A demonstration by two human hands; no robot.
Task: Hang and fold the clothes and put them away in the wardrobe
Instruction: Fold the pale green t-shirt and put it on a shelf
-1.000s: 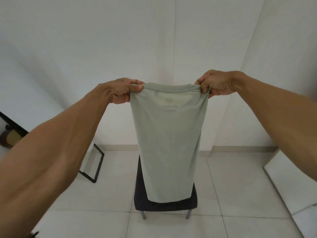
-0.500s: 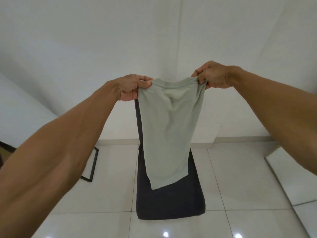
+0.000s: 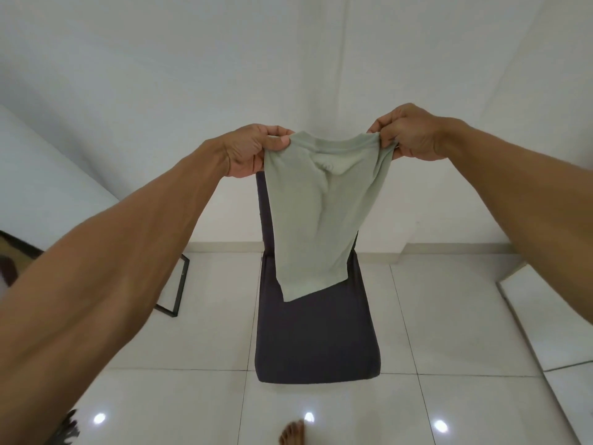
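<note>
White walls (image 3: 192,75) meet in a corner at twelve o'clock. Below them spreads a glossy white tiled floor (image 3: 449,316), with three spots of lamp glare along its near edge. A dark padded chair (image 3: 317,342) stands on the tiles at six o'clock, its back toward the corner. The pale green shirt (image 3: 317,213) hangs in the air at the centre, in front of the chair's back. Its cloth sags and creases in the middle, and its lower hem dangles over the seat; I cannot tell whether it touches. A white panel (image 3: 545,316) runs along the floor at four o'clock. A thin black frame (image 3: 175,287) sits at the foot of the wall at eight o'clock, partly behind my left forearm. My left grip (image 3: 253,152) pinches the shirt's top edge at its ten o'clock corner, fingers curled round the cloth. My right grip (image 3: 407,133) pinches the two o'clock corner likewise. My bare foot (image 3: 292,433) shows at six o'clock.
</note>
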